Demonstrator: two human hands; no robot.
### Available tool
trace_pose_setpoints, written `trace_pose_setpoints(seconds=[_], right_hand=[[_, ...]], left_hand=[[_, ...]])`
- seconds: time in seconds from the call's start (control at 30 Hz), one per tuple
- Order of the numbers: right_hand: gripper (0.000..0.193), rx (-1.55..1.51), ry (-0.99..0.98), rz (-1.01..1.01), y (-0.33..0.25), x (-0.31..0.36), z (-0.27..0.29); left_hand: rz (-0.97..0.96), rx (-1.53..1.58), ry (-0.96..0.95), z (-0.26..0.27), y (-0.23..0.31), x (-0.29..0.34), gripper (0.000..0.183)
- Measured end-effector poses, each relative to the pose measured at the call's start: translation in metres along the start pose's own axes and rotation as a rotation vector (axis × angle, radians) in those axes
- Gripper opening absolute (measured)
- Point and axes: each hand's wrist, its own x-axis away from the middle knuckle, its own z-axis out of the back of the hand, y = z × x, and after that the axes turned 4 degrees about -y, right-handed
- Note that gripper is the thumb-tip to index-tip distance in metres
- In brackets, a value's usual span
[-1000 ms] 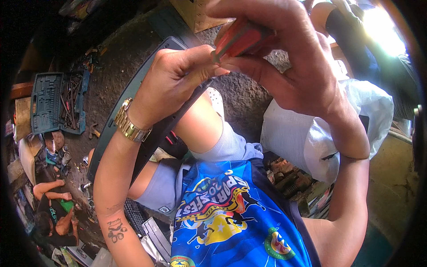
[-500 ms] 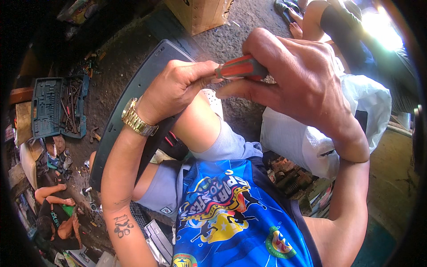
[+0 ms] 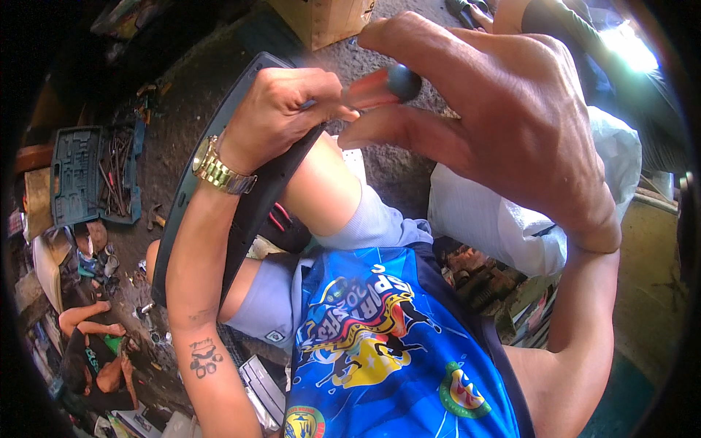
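Note:
A screwdriver with a red and black handle is held level in front of me, its rounded dark end toward the right. My left hand, with a gold watch on its wrist, pinches the handle's front end; the shank and tip are hidden by the fingers. Around the handle's rear end my right hand is open, thumb and forefinger spread wide and apart from it. A long dark panel with holes along its rim leans across my lap, beneath my left forearm.
On the ground to the left lies an open teal tool case with loose tools. Ahead is a cardboard box; a white sack stands at my right. One person sits at lower left; another's legs show at upper right.
My right hand has spread its fingers away from the screwdriver handle. My left hand, the screwdriver and the panel have shifted slightly up and left in view.

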Motion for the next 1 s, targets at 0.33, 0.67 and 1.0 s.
trace_pose_setpoints(seconds=[0.33, 0.67, 1.0], right_hand=[[0.024, -0.01, 0.1, 0.102, 0.002, 0.003, -0.006], [0.032, 0.045, -0.381, -0.128, -0.025, -0.033, 0.038], [0.031, -0.011, 0.11, 0.15, 0.01, -0.001, -0.012]], left_hand=[[0.131, -0.02, -0.052, -0.001, 0.007, -0.006, 0.021], [0.053, -0.081, -0.104, 0.004, 0.006, -0.017, 0.023], [0.239, -0.043, -0.126, 0.01, 0.013, -0.019, 0.029]])
